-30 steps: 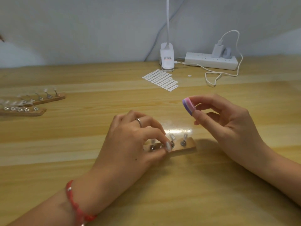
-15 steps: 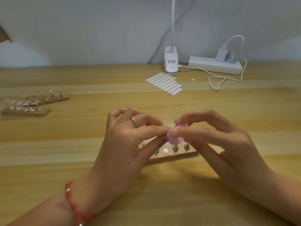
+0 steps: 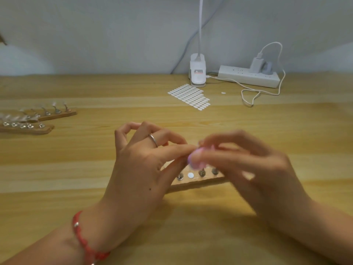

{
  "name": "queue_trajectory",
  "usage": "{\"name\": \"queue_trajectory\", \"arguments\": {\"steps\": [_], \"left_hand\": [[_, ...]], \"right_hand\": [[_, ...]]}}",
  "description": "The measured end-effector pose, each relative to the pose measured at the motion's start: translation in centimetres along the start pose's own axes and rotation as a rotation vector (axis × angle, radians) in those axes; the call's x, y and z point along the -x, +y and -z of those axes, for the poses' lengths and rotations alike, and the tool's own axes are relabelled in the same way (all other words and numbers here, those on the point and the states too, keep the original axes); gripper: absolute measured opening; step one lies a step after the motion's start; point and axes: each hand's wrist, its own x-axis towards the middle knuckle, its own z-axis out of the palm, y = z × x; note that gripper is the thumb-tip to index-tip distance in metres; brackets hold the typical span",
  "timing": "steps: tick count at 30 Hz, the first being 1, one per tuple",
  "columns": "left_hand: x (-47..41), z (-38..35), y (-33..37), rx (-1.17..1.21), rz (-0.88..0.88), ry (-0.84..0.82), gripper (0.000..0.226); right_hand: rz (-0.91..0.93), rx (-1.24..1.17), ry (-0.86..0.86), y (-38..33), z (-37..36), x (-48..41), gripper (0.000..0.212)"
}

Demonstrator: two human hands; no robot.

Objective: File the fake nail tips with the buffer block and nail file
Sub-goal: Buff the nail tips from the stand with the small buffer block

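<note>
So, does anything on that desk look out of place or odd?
Only small things. One white sticker lies alone near the power strip, apart from the sticker sheet. On the nearest wooden strip, one spot shows a white dot where its neighbours carry metal studs. Nothing looks spilled or broken.

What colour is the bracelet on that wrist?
The bracelet is red, with a small silvery bead. The head view, the only one, shows it clearly.
</note>
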Motion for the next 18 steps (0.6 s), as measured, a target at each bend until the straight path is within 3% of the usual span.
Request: {"name": "queue_trajectory", "arguments": {"steps": [18], "left_hand": [[-0.04,-0.22,0.1,0.084,0.103,-0.012,0.016]], "right_hand": [[0.0,-0.003,-0.029,0.47,-0.14,-0.17,0.032]]}}
